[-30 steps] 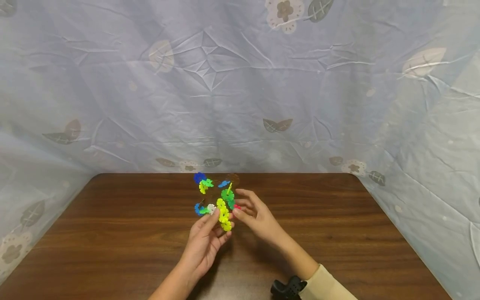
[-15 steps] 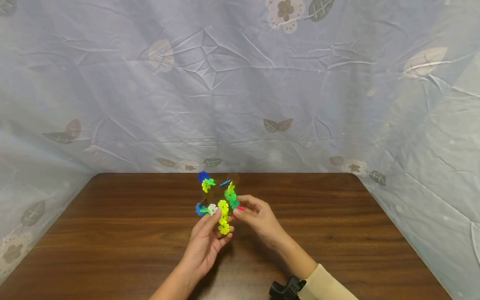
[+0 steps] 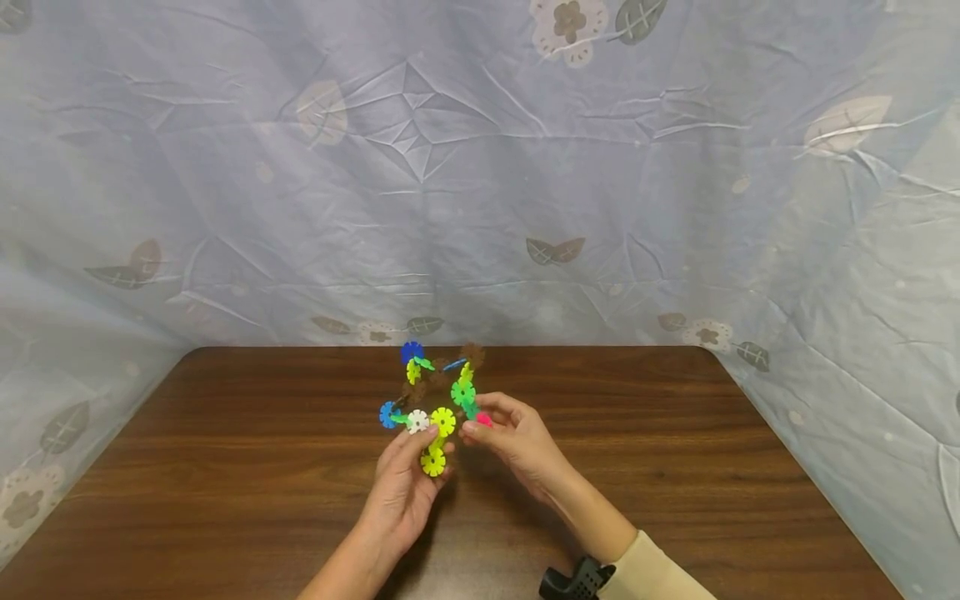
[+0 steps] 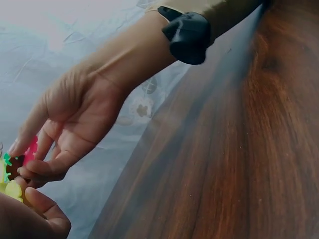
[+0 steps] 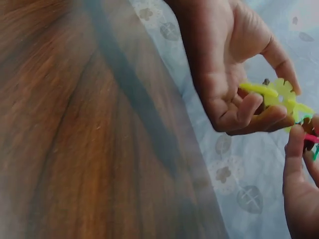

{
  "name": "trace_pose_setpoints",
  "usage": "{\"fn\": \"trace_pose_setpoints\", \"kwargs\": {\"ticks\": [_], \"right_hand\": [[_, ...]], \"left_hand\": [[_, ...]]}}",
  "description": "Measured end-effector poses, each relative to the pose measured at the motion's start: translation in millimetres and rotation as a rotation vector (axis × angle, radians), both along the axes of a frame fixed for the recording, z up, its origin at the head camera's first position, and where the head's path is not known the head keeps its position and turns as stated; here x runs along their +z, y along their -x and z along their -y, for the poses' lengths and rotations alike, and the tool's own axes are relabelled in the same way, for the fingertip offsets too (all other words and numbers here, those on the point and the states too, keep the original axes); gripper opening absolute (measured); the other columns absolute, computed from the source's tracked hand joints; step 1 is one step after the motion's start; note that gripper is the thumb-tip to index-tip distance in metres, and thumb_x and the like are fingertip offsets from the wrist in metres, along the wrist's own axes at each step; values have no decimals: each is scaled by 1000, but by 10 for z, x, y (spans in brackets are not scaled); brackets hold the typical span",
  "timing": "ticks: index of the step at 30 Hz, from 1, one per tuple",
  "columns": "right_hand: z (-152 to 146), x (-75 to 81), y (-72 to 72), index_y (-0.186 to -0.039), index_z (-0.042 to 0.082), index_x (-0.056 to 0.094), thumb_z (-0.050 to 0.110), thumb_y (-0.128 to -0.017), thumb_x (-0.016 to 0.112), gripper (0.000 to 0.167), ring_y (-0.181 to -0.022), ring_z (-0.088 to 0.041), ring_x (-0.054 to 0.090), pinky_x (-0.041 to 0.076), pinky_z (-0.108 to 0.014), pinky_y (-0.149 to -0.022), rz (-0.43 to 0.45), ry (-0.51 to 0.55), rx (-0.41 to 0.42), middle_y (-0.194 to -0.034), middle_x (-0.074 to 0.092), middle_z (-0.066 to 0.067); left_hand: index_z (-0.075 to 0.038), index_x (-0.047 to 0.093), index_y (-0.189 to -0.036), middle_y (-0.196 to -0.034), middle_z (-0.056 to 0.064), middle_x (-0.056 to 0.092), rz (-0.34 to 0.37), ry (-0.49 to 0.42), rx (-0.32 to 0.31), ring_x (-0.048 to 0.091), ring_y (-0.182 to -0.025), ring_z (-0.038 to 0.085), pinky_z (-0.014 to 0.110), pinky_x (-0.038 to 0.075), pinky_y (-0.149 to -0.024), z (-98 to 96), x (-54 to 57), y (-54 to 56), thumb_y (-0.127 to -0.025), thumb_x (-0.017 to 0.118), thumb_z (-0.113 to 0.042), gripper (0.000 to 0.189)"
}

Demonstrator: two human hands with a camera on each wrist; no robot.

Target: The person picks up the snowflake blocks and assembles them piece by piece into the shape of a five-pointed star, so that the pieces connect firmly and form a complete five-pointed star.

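A ring-like chain of plastic snowflake discs hangs over the table, both hands at its near side. My left hand [image 3: 408, 483] pinches the yellow discs [image 3: 442, 422] at one end, thumb on top; a white disc [image 3: 417, 422] links on to the left. In the right wrist view the left fingers curl round yellow discs [image 5: 280, 92]. My right hand [image 3: 525, 446] holds the other end, thumb and fingers about a pink disc [image 3: 484, 420] and a dark brown disc [image 4: 15, 167]. Green discs [image 3: 462, 392] rise beyond it. Whether the two ends touch is hidden by fingers.
The brown wooden table [image 3: 675, 483] lies under both hands. A pale patterned curtain [image 3: 480, 208] hangs behind it and at both sides. A black wrist device [image 3: 573, 579] sits by the right sleeve [image 3: 652, 571].
The left hand has shifted slightly left and turned the yellow discs to face the camera. The right fingers have drawn in round the pink disc, and the chain's far side has swung slightly right.
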State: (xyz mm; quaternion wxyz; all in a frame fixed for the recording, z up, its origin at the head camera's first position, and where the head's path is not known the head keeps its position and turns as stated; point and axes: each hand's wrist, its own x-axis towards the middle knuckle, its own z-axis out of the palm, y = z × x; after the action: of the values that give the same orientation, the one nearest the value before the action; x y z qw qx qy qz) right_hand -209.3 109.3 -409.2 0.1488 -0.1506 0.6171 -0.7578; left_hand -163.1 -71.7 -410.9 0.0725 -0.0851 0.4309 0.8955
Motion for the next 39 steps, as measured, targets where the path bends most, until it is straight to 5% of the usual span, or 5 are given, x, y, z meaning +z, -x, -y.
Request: {"fn": "trace_pose_setpoints", "kwargs": {"ticks": [9,21,39], "right_hand": [[-46,-101,-14,-134,-7,54,5,-97,72,44,-95,-8,73,63,-27,-91,-33,-19,35,-105,72,4],[-78,-188,-13,-124,5,61,3,-100,68,25,-108,-12,75,61,-26,-97,-2,69,135,-111,77,0],[-44,-209,-51,-124,6,62,4,-101,67,24,-113,-14,75,60,-26,-99,14,100,174,-115,78,3]], "left_hand": [[-17,66,-99,-82,-11,69,53,53,67,63,-74,3,17,52,-65,6,9,3,-105,63,-23,9],[-13,67,-98,-85,-11,69,-5,187,197,64,-74,3,16,55,-62,-16,13,-10,-101,69,-17,6],[-7,65,-101,-82,-9,67,5,229,198,61,-69,2,16,55,-60,-37,19,-30,-101,71,-18,13]]}}
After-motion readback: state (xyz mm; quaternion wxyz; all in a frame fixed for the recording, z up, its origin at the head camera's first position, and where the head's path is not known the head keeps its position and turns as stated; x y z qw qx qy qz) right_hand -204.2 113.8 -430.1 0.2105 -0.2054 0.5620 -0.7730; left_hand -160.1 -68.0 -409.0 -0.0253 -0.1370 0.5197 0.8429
